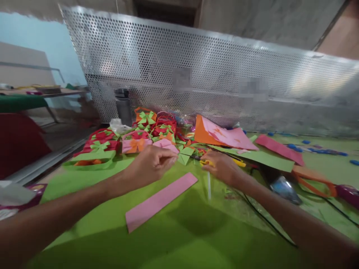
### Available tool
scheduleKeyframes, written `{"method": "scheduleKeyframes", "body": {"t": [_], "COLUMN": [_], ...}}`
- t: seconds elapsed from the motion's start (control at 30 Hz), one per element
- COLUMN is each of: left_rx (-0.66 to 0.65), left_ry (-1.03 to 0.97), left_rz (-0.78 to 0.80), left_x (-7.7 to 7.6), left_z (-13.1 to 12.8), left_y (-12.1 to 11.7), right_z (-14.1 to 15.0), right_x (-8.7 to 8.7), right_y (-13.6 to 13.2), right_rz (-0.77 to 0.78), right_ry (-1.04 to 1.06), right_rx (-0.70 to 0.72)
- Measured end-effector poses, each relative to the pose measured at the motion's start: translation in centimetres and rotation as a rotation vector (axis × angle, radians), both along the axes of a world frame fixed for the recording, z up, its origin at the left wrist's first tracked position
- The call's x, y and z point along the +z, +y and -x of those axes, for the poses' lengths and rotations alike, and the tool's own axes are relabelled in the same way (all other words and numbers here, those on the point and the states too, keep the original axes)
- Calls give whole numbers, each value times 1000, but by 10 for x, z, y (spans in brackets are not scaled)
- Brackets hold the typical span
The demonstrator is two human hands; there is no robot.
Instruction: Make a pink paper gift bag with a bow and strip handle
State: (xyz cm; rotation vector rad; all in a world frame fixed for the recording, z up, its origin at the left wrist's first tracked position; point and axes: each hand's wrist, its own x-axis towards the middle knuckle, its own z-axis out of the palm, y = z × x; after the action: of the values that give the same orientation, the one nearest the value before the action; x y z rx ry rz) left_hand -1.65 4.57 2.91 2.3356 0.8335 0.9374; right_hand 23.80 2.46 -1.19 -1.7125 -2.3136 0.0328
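Observation:
My left hand [155, 162] is closed in a pinch above the green table; whatever its fingertips hold, if anything, is hidden. Just right of them is a folded green paper piece [185, 154]. My right hand [224, 167] curls over what look like yellow-handled scissors [206, 163], partly covered by the fingers. Below that hand lies a thin whitish translucent stick [209, 186]. Between my forearms a long pink paper strip [161, 201] rests flat and slanted on the table.
Small paper bags with bows [137, 144] crowd the back left, beside a dark bottle [123, 106]. Pink and orange sheets [224, 132] lie behind my right hand. A black cable [269, 222] runs under my right forearm. A perforated metal panel [213, 71] closes off the back.

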Motion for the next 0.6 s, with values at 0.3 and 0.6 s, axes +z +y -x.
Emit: {"method": "scheduleKeyframes", "body": {"t": [0.3,0.6], "left_rx": [25,62], "left_ry": [423,698], "left_rz": [96,27], "left_x": [-55,-47], "left_z": [10,3], "left_y": [7,-9], "right_z": [39,40], "right_x": [-13,-20], "right_y": [12,14], "right_rz": [210,176], "right_ry": [-52,41], "right_rx": [249,34]}}
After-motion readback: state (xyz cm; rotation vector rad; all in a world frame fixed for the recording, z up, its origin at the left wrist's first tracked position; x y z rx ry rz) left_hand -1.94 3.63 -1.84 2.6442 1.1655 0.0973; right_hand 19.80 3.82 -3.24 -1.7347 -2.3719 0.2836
